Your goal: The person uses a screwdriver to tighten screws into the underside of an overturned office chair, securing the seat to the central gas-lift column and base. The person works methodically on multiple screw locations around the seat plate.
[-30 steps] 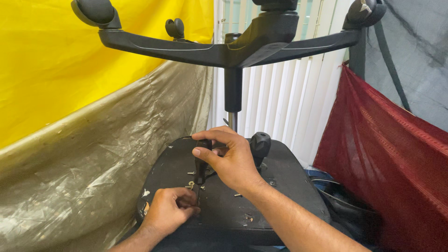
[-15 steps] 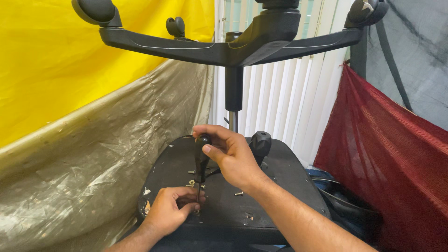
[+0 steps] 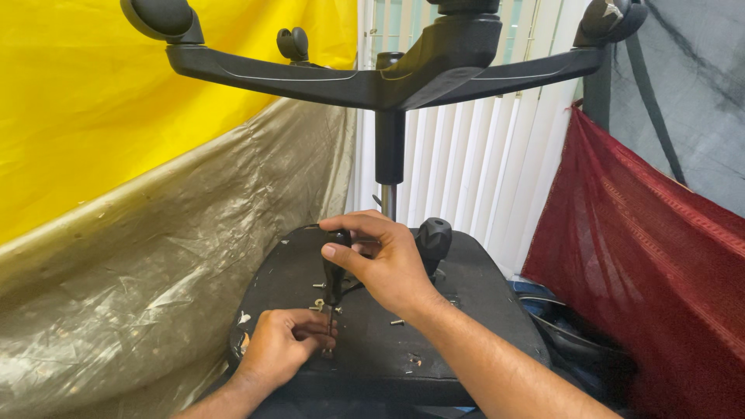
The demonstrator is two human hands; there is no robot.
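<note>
An office chair lies upside down, its black seat underside (image 3: 466, 310) facing up and its wheeled star base (image 3: 403, 70) overhead on the gas column (image 3: 388, 155). My right hand (image 3: 384, 260) grips the black handle of a screwdriver (image 3: 334, 279), held upright with its thin shaft pointing down at the seat's near left part. My left hand (image 3: 279, 345) rests on the seat with its fingers pinched around the screwdriver's tip (image 3: 329, 341). Whatever is under the tip is hidden by the fingers. A few loose screws (image 3: 397, 321) lie on the seat.
A black knob (image 3: 433, 237) stands on the seat just right of my right hand. Yellow cloth (image 3: 93, 101) and a tan plastic sheet (image 3: 132, 287) hang on the left, white vertical blinds (image 3: 473, 178) behind, and red mesh fabric (image 3: 644, 271) on the right.
My right hand has turned on the screwdriver handle and shifted slightly. My left hand has stayed at the tip.
</note>
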